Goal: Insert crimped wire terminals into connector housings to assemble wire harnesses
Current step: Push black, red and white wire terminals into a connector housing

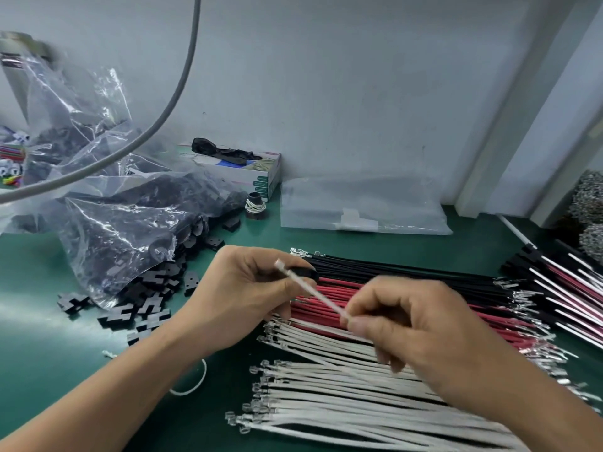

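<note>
At frame centre, the left hand grips a black connector housing while the right hand pinches a white wire above wire rows covering the green surface, open at lower left.

Left hand hides most of the black housing; wire's terminal tip blurred

Soft even light, blurred edges.

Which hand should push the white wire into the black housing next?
Right, likely. The right hand pinches the white wire, whose tip points toward the black plastic connector housing gripped by the left hand.
</note>
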A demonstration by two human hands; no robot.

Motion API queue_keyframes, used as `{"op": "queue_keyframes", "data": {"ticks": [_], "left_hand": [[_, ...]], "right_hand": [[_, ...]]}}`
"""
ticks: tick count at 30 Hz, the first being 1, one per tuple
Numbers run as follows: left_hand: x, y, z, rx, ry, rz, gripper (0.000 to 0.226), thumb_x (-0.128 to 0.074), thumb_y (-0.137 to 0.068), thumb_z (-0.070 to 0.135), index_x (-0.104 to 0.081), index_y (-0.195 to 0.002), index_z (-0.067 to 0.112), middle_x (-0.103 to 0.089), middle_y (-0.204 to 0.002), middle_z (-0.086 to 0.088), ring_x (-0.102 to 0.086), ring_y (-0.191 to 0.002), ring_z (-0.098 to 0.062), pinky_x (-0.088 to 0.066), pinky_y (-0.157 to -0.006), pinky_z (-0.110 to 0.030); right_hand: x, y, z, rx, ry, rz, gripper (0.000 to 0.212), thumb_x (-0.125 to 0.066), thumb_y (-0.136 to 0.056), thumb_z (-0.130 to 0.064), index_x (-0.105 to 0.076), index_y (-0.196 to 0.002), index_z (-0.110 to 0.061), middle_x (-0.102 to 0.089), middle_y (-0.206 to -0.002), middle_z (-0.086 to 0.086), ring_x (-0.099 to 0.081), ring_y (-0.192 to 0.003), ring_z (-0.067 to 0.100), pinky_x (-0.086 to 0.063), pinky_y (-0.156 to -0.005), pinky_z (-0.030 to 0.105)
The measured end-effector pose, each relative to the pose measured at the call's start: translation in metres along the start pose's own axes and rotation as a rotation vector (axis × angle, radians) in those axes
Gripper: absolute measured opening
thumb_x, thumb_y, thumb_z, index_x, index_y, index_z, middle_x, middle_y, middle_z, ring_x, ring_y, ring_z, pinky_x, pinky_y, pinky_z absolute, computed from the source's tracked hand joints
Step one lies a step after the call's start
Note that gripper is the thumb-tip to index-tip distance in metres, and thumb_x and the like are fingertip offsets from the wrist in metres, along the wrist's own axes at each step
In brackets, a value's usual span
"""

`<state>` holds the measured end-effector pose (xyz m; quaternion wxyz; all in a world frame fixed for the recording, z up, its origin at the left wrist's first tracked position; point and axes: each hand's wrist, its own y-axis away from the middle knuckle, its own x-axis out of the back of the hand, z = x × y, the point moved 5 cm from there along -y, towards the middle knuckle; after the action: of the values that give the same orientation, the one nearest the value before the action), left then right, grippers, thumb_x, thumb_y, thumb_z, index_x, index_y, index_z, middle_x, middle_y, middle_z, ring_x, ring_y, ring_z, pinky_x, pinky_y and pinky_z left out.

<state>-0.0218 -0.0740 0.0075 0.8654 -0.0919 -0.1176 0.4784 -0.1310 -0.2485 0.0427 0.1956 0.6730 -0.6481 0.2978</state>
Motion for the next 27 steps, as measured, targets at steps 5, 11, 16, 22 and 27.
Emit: {"op": "queue_keyframes", "data": {"ticks": [5, 11, 16, 22, 27], "left_hand": [[0.002, 0.001, 0.001, 0.062, 0.062, 0.022, 0.026, -0.085, -0.068, 0.026, -0.084, -0.091, 0.015, -0.076, -0.074, -0.015, -0.063, -0.051, -0.018, -0.048, -0.047, -0.025], [0.003, 0.0, 0.002, 0.099, 0.103, 0.056, 0.03, -0.086, -0.061, 0.03, -0.083, -0.087, 0.016, -0.076, -0.079, -0.023, -0.063, -0.05, -0.02, -0.051, -0.047, -0.025], [0.005, 0.0, 0.001, 0.111, 0.098, 0.038, 0.029, -0.085, -0.067, 0.028, -0.083, -0.093, 0.016, -0.078, -0.083, -0.018, -0.064, -0.052, -0.02, -0.054, -0.048, -0.026], [0.003, 0.0, -0.001, 0.105, 0.1, -0.022, 0.028, -0.085, -0.07, 0.027, -0.083, -0.096, 0.017, -0.078, -0.084, -0.018, -0.065, -0.054, -0.019, -0.053, -0.049, -0.025], [0.002, 0.002, 0.001, 0.087, 0.079, -0.076, 0.026, -0.085, -0.074, 0.028, -0.083, -0.098, 0.018, -0.078, -0.084, -0.015, -0.066, -0.056, -0.019, -0.054, -0.052, -0.025]], "right_hand": [[0.014, 0.004, -0.001, 0.1, 0.436, 0.378, 0.011, -0.062, -0.09, -0.041, -0.064, -0.08, -0.036, -0.059, -0.085, -0.016, -0.059, -0.079, 0.007, -0.043, -0.061, 0.021], [0.025, 0.008, 0.001, 0.183, 0.499, 0.496, 0.022, -0.063, -0.086, -0.05, -0.065, -0.071, -0.034, -0.055, -0.073, -0.017, -0.057, -0.066, 0.007, -0.047, -0.053, 0.031], [0.031, 0.006, 0.006, 0.212, 0.449, 0.467, 0.018, -0.068, -0.083, -0.045, -0.066, -0.068, -0.034, -0.057, -0.074, -0.015, -0.059, -0.069, 0.011, -0.048, -0.056, 0.032], [0.027, 0.003, 0.013, 0.204, 0.384, 0.427, 0.019, -0.069, -0.082, -0.046, -0.065, -0.067, -0.035, -0.059, -0.077, -0.015, -0.061, -0.071, 0.011, -0.045, -0.057, 0.028], [0.026, 0.002, 0.015, 0.218, 0.348, 0.455, 0.021, -0.069, -0.086, -0.046, -0.066, -0.07, -0.034, -0.06, -0.076, -0.013, -0.061, -0.072, 0.013, -0.049, -0.058, 0.034]]}}
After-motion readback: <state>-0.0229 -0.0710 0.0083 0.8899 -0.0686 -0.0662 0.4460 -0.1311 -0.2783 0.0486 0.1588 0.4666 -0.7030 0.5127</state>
